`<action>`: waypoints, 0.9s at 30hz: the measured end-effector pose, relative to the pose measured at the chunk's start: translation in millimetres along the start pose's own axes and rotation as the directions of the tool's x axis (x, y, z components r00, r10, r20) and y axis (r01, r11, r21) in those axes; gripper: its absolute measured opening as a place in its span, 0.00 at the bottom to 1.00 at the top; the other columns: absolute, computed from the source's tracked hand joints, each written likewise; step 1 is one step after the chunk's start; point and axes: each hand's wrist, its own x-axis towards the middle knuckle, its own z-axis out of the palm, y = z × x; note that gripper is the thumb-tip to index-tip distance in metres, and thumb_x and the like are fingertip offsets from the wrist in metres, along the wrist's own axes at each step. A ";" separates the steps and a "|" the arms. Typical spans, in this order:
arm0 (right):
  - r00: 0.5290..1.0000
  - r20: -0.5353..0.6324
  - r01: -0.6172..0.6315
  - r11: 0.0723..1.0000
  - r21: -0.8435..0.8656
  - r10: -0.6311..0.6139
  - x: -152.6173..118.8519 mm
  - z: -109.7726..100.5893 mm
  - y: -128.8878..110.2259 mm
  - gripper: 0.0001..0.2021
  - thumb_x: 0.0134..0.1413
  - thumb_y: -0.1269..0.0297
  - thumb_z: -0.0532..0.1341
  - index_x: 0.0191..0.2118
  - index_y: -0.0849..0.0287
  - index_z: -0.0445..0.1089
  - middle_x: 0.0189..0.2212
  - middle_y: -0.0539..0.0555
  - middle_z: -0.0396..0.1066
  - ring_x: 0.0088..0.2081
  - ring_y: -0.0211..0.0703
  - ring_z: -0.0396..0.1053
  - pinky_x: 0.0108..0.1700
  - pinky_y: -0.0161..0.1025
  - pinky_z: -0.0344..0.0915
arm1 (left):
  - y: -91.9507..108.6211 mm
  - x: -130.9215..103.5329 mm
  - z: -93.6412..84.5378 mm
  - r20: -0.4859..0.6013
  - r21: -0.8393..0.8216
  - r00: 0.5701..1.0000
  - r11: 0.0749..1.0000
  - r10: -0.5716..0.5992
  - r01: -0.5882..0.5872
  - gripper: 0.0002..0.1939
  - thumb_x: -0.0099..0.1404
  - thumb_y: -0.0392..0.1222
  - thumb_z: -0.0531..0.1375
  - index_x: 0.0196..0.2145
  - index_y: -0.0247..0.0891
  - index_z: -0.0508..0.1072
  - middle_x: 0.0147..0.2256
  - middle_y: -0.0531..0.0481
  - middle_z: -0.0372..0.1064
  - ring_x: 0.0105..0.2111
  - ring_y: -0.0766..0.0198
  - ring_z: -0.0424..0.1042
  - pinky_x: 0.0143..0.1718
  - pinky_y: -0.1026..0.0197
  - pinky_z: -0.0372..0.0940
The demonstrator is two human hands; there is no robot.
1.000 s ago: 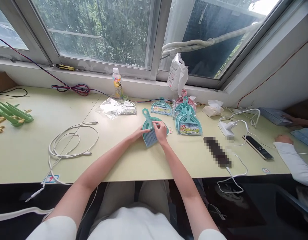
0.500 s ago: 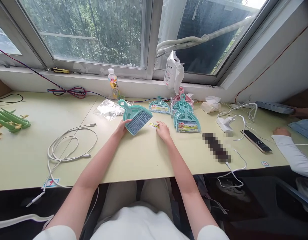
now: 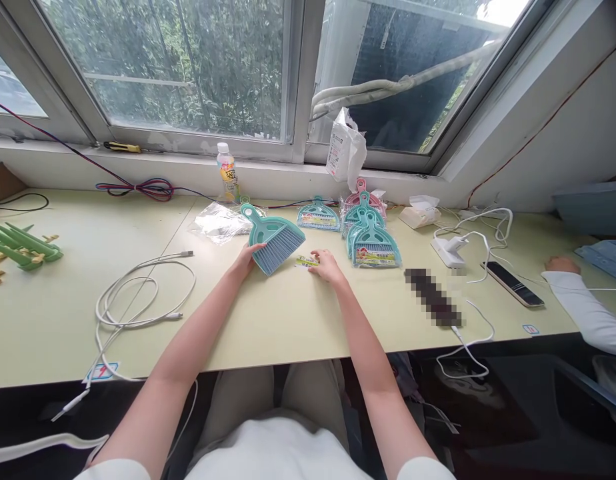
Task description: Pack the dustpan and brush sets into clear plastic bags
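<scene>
My left hand [image 3: 245,261] is closed on the lower left edge of a teal dustpan [image 3: 259,229] with a small brush set into it. The brush's grey-blue bristles [image 3: 284,249] face me, and the set is tilted, its looped handle pointing up and left. In my right hand [image 3: 329,267], thumb and fingers pinch a small yellow-green printed label [image 3: 305,261] just above the table. Beyond that hand stands a stack of teal dustpan-and-brush sets [image 3: 373,240] in clear wrap. Another wrapped teal set [image 3: 318,215] lies behind, and a pink one [image 3: 361,186] shows partly.
Crumpled clear plastic [image 3: 218,221] and a drink bottle [image 3: 229,175] are behind my left hand. A coiled white cable [image 3: 104,300] lies left. Rightward are a tissue pack [image 3: 420,212], a power strip [image 3: 448,253], a phone [image 3: 513,285] and another person's sleeved arm [image 3: 595,310].
The label in my right hand has shifted slightly left and down. My left hand keeps the dustpan nearly in place. At far right, a blue-grey object near the other person has moved right and tilted up.
</scene>
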 end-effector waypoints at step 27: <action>0.885 -0.227 -0.008 0.501 0.865 0.407 -4.6 26.6 -34.8 0.16 0.58 0.56 0.50 0.45 0.57 0.67 0.40 0.56 0.74 0.37 0.41 0.74 0.35 0.35 0.70 | -32.3 -18.2 52.3 0.073 0.130 0.982 0.975 0.174 -0.182 0.47 0.44 0.45 0.75 0.60 0.44 0.62 0.56 0.42 0.68 0.58 0.44 0.66 0.56 0.43 0.67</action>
